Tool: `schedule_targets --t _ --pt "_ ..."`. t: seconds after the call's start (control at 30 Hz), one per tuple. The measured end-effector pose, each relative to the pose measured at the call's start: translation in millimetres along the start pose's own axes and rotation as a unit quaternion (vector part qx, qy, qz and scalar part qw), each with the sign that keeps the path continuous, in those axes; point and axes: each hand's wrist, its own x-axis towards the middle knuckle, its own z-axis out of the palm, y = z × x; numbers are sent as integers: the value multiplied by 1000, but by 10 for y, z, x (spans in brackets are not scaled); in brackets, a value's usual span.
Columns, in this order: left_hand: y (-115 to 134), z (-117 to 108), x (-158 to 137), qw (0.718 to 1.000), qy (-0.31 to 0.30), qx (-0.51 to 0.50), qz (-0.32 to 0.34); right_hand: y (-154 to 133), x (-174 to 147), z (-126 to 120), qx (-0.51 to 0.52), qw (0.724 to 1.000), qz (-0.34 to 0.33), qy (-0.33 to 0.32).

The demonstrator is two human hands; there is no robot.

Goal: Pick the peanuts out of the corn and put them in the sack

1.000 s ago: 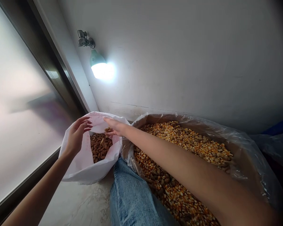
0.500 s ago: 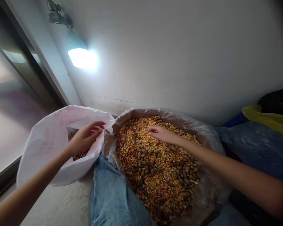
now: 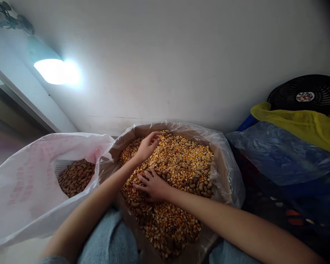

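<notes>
A large box lined with a clear plastic bag [image 3: 231, 172] holds orange and yellow corn kernels [image 3: 178, 223] mixed with unshelled peanuts [image 3: 199, 185]. Over the far left part of this mix is my left hand [image 3: 147, 147], its fingers slightly bent and apart, with nothing visible in them. My right hand [image 3: 155, 187] lies nearer to me on the mix, fingers spread over kernels and peanuts. Left of the box stands a white plastic sack [image 3: 30, 183] with faded red print. Through its opening a heap of peanuts [image 3: 77, 178] shows.
A lit bulb lamp [image 3: 52, 71] hangs by the white wall [image 3: 165, 62] at upper left. To the right are a black fan [image 3: 305, 93], a yellow cloth [image 3: 297, 123] and bluish plastic sheeting [image 3: 277, 154]. My jeans-clad knee [image 3: 110, 242] presses close to the box.
My left hand has moved right, from over the white sack to over the corn and peanuts. My right hand has come down and nearer, its fingers now spread. The view has turned right.
</notes>
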Motion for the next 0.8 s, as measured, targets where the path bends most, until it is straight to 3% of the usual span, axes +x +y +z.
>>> schedule_targets --t 0.13,0.33,0.4,0.47,0.53,0.57,0.6,0.63,0.73,0.77,0.8 --pt "-137 226 -180 992 52 -107 -46 46 -113 -18 -9 1000 1 19" --pt "-122 173 -261 989 66 -110 -70 132 -156 -69 1 1000 -16 -18" --pt "-144 146 -241 986 92 -111 -88 149 -170 -89 36 999 27 -4" --pt "-178 129 -225 980 113 -121 -107 176 -164 -134 109 987 111 38" --pt "-207 113 -212 976 130 -135 -112 228 -131 -213 239 942 210 110" --pt "-216 105 -206 973 139 -143 -113 264 -107 -264 324 897 260 153" --pt "-221 96 -201 970 148 -151 -116 305 -85 -321 417 832 310 193" --pt "-223 87 -195 967 158 -158 -122 350 -67 -381 512 748 357 224" --pt "-223 69 -184 957 180 -170 -151 471 -64 -552 740 452 426 258" --pt "-225 68 -183 956 182 -171 -157 499 -80 -595 787 372 420 257" --pt "-227 68 -184 955 181 -171 -160 520 -101 -628 820 311 407 256"
